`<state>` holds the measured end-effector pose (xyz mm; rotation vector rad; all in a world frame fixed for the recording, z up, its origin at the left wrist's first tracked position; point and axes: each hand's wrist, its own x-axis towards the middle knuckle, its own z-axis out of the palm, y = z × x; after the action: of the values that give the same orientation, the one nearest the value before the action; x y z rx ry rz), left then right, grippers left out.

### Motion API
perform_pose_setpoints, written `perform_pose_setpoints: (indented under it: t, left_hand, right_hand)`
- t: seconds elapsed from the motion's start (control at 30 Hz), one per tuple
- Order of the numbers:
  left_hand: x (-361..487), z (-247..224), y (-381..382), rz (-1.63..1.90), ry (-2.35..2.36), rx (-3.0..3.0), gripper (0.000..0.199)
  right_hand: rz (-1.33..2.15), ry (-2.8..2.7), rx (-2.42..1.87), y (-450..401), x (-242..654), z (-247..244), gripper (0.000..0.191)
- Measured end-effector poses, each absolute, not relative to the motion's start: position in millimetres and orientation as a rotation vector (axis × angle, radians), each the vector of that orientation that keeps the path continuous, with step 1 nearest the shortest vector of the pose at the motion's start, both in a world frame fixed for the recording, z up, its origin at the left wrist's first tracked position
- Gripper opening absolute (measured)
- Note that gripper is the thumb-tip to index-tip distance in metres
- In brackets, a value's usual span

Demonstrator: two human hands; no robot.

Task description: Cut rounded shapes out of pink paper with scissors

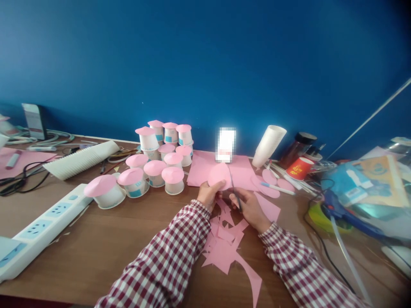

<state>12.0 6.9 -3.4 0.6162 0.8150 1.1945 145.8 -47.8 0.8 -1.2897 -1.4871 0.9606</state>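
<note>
Between thumb and fingers, my left hand (pixel 209 193) grips a pink paper circle (pixel 219 173) by its lower edge. My right hand (pixel 252 209) is closed round a pair of scissors (pixel 235 192), whose blades point up along the circle's right side. The scissor handles are mostly hidden by my fingers. Below both hands lie jagged pink paper scraps (pixel 223 252) on the brown table (pixel 128 248). Behind the circle is a larger pink sheet (pixel 201 169), and more cut pink circles (pixel 285 185) lie to the right beside a marker (pixel 278 188).
Several paper cups with pink cone tops (pixel 173 179) stand left of centre. A white power strip (pixel 45 226) lies at left, near stacked cups (pixel 83 160). At right are another cup stack (pixel 269 145), a red cup (pixel 299 168) and a blue glue gun (pixel 349 216) with its cord.
</note>
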Motion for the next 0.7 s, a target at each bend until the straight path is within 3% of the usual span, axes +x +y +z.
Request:
perform_pose_setpoints:
  t: [0.7]
  left_hand:
    - [11.9, -5.8, 7.1, 1.196, 0.839, 0.597, 0.030]
  right_hand:
    - [0.965, -1.482, -1.295, -48.1, 146.5, -1.1, 0.039]
